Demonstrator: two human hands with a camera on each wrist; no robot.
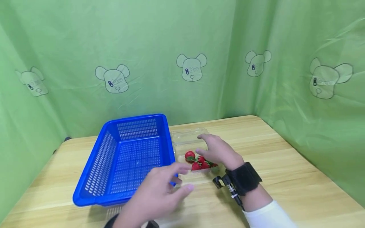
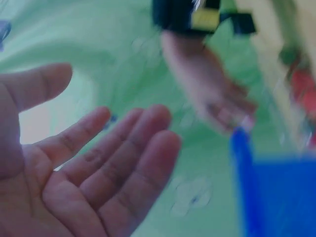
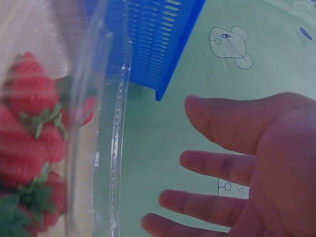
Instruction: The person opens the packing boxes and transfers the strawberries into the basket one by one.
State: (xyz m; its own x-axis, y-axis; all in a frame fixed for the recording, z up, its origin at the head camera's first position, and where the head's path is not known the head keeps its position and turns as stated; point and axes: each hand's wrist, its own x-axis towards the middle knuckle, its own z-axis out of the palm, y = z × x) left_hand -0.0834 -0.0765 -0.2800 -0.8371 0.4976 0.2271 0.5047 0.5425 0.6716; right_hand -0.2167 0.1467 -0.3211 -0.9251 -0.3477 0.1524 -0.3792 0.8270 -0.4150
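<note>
1. Blur softens the left wrist view: the strawberries there are smears of red and green, and the other hand's fingertips run together by a blue rim.
2. The left hand (image 1: 161, 190) covers the near right corner of the blue perforated plastic basket (image 1: 137, 119); its forearm is cut off by the bottom edge of the head view.
3. The clear plastic clamshell (image 1: 188, 137) is so transparent that its edges are hard to trace on the wood-grain table (image 1: 285, 174). The right hand (image 1: 218, 150) overlaps its right side in the head view.
4. The strawberries (image 1: 205, 165), red with green leafy tops, lie grouped in the near part of the clamshell; overlapping makes their exact number uncertain.
5. The clamshell stands just to the right of the basket. The basket's floor and walls are pierced with rows of slots.
6. The left hand is spread wide, thumb well away from the fingers, and holds nothing.
7. The right hand is also wide, fingers apart, holding nothing; the right wrist view shows a gap between its fingertips and the clamshell.
8. A black strap (image 1: 244, 178) wraps the right wrist, above a white sleeve (image 1: 269, 217).
</note>
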